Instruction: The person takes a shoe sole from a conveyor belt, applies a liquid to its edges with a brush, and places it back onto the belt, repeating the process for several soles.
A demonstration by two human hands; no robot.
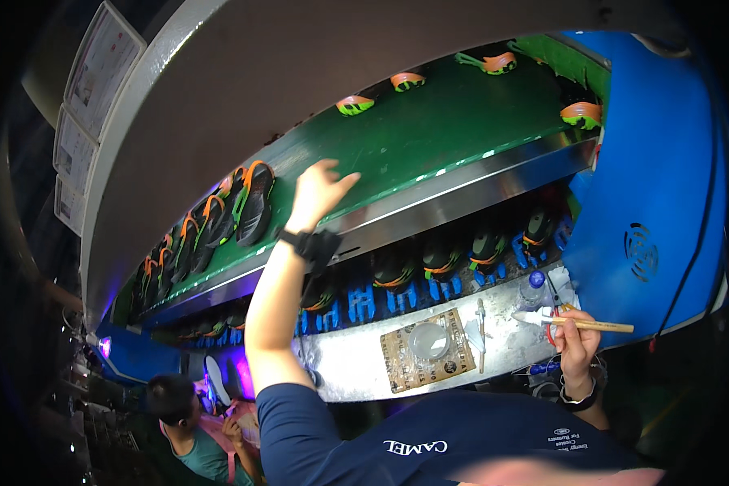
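Note:
My left hand (322, 193) is raised over the green conveyor belt (429, 138), fingers apart and holding nothing. Just left of it, on the belt, stands a row of black shoe parts with orange and green trim, the closest being a black shoe part (255, 204). Over the right end of the metal worktop (352, 364), my right hand (576, 350) grips a brush (595, 325) by its wooden handle, the pale head pointing left. Red-handled scissors (552, 328) lie close beside that hand, partly covered. A clear round dish (429, 341) rests on brown printed cardboard (397, 373).
Below the belt, shoes such as a dark one (488, 249) sit on blue holders (401, 298). A thin stick-like tool (481, 336) and a blue-capped bottle (536, 281) stand near the dish. A co-worker (188, 425) sits at lower left. A curved hood (219, 97) overhangs the belt.

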